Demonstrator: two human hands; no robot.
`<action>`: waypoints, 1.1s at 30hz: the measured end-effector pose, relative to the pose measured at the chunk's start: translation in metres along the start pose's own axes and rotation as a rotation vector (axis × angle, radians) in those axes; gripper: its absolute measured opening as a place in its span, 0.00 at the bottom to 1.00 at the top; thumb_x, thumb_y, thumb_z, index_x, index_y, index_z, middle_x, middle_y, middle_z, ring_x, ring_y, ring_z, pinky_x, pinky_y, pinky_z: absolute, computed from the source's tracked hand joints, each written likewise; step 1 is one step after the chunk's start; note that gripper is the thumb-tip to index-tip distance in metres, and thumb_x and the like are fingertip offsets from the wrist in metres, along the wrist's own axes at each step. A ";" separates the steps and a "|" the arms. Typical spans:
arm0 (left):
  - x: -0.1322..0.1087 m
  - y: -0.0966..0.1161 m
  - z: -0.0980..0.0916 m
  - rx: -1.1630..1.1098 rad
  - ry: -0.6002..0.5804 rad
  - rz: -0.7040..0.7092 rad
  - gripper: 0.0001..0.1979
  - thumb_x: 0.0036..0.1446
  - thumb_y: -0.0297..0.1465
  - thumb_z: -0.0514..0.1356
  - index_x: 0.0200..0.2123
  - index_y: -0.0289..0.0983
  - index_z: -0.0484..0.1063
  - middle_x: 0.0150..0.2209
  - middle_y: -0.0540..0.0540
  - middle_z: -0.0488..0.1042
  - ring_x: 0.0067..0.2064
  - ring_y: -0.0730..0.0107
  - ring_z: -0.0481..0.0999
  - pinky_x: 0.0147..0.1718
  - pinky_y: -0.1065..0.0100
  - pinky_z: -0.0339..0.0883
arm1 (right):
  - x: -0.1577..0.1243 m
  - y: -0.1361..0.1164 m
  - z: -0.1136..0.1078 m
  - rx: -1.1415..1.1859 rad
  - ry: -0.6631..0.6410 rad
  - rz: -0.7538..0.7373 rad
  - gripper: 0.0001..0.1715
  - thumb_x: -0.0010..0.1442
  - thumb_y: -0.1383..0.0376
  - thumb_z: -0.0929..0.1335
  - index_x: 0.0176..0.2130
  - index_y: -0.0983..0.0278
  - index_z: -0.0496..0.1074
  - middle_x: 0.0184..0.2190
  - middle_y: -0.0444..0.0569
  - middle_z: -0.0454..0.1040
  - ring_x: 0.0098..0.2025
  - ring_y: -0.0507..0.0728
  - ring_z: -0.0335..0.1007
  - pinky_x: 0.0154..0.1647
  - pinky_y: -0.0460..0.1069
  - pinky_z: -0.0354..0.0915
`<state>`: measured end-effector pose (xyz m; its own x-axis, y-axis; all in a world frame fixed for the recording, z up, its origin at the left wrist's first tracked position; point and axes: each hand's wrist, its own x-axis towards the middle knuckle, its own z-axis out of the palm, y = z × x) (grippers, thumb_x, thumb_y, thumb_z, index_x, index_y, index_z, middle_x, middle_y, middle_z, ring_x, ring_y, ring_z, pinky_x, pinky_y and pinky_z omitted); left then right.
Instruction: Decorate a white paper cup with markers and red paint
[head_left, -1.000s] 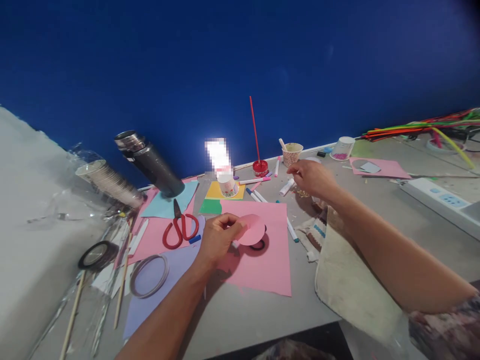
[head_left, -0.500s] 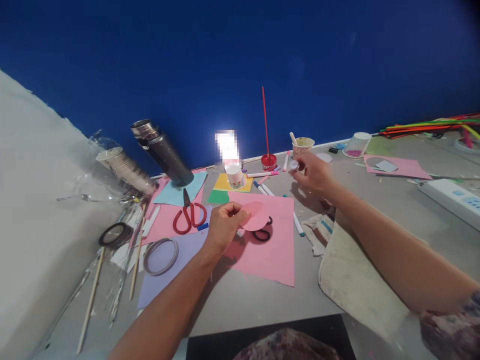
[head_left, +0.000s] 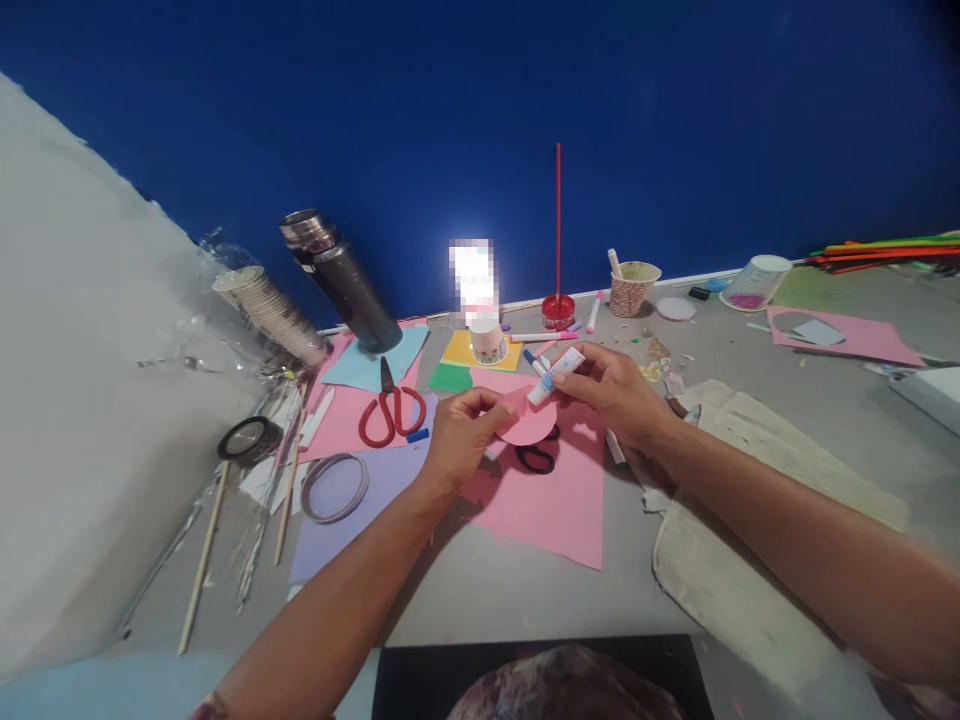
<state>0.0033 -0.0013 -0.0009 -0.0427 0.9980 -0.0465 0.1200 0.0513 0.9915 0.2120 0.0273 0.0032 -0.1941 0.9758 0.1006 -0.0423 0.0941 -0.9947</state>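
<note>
Pinched in my left hand (head_left: 466,435) is a round pink paper disc (head_left: 529,422), raised above a pink paper sheet (head_left: 562,520). My right hand (head_left: 619,395) grips a white glue stick (head_left: 556,375) with blue print, its lower end at the disc's upper edge; whether it touches cannot be made out. Under the disc, the dark handles of a pair of scissors (head_left: 535,458) show on the sheet. Red-handled scissors (head_left: 390,410) lie left of my left hand, beside a blue cap (head_left: 418,435). A small decorated paper cup (head_left: 489,345) stands behind the disc.
A black flask (head_left: 349,290) and stacked paper cups (head_left: 270,310) are at the left, with tape rolls (head_left: 335,488) nearer. A red stick stands in a red base (head_left: 558,312). A cup (head_left: 634,292) holds a marker. A cloth (head_left: 772,540) lies under my right forearm.
My right hand has come left and toward me, bringing the glue stick to the pink disc. My left hand still holds the disc. The view has shifted slightly.
</note>
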 end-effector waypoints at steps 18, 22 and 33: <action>-0.007 -0.002 0.004 0.159 -0.080 0.158 0.06 0.52 0.34 0.67 0.26 0.38 0.79 0.26 0.49 0.78 0.29 0.70 0.73 0.28 0.69 0.67 | 0.000 0.009 0.005 0.232 -0.023 0.218 0.29 0.43 0.47 0.82 0.27 0.63 0.71 0.20 0.40 0.66 0.24 0.49 0.58 0.25 0.47 0.52; -0.006 -0.001 0.004 0.160 -0.076 0.156 0.06 0.51 0.33 0.67 0.26 0.38 0.78 0.25 0.50 0.77 0.28 0.70 0.72 0.28 0.69 0.67 | -0.002 0.009 0.003 0.133 -0.037 0.110 0.25 0.49 0.48 0.80 0.32 0.63 0.74 0.24 0.40 0.68 0.26 0.50 0.59 0.27 0.47 0.54; -0.004 -0.002 0.002 0.078 -0.077 0.083 0.05 0.48 0.32 0.63 0.24 0.38 0.73 0.22 0.52 0.72 0.26 0.72 0.70 0.26 0.70 0.62 | -0.010 0.001 0.005 -0.263 -0.082 -0.232 0.12 0.57 0.59 0.74 0.41 0.61 0.78 0.34 0.45 0.77 0.32 0.54 0.69 0.32 0.49 0.64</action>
<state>0.0055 -0.0052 -0.0028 0.0463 0.9986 0.0236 0.1968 -0.0323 0.9799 0.2095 0.0164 0.0018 -0.2876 0.9043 0.3155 0.1573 0.3696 -0.9158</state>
